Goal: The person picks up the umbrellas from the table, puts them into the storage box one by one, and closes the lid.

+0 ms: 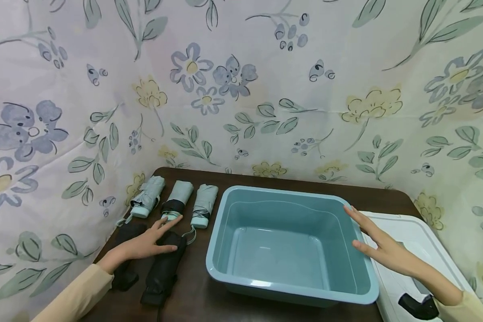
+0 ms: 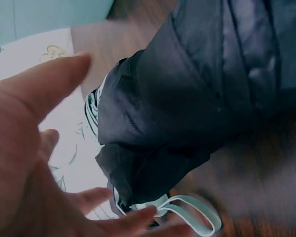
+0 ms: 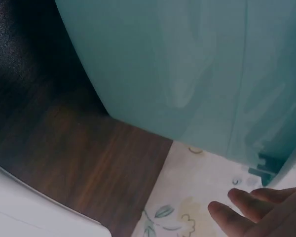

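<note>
Umbrella [image 1: 164,270], black, lower left, partly hidden behind the spread, ungripping left hand [image 1: 146,242]; straight-fingered right hand [image 1: 386,249] overlaps tub [image 1: 281,285] at right.

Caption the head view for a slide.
Left hand near a black folded fabric umbrella; right hand at a blue rectangular plastic tub.
</note>
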`<action>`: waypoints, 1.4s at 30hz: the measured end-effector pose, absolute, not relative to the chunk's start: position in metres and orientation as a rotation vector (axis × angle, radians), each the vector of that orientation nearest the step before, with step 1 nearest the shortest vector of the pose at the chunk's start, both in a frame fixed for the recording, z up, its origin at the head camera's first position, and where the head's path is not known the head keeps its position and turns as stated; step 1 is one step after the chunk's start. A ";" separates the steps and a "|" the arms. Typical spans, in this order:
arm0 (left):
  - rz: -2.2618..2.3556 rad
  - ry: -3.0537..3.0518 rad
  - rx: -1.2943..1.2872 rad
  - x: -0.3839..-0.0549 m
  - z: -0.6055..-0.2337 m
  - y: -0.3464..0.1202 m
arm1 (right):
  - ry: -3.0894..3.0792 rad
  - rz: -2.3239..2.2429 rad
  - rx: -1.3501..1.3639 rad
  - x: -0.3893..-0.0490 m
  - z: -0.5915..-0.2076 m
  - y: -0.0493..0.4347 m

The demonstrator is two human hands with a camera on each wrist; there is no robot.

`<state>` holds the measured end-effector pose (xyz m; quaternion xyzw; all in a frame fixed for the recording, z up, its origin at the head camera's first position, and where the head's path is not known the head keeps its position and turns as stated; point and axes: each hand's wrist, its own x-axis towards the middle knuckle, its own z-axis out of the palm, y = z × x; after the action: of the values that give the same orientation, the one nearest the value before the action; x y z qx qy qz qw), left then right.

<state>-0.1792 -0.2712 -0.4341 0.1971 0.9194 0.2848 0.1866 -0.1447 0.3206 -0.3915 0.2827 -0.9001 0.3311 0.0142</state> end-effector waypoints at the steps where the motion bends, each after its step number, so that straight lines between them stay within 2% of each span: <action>1: 0.791 2.576 0.550 -0.178 -0.435 -0.271 | -2.813 1.018 0.870 -0.144 -0.392 0.320; 23: 0.775 2.670 0.230 -0.146 -0.450 -0.245 | -2.888 1.169 0.734 -0.140 -0.402 0.317; 42: 0.427 2.947 0.262 -0.132 -0.458 -0.224 | -2.923 1.199 0.729 -0.143 -0.402 0.315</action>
<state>-0.1323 -0.2238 -0.4577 0.0875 0.9830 0.1424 0.0761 -0.1428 0.3154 -0.4024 0.2246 -0.9004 0.3692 -0.0502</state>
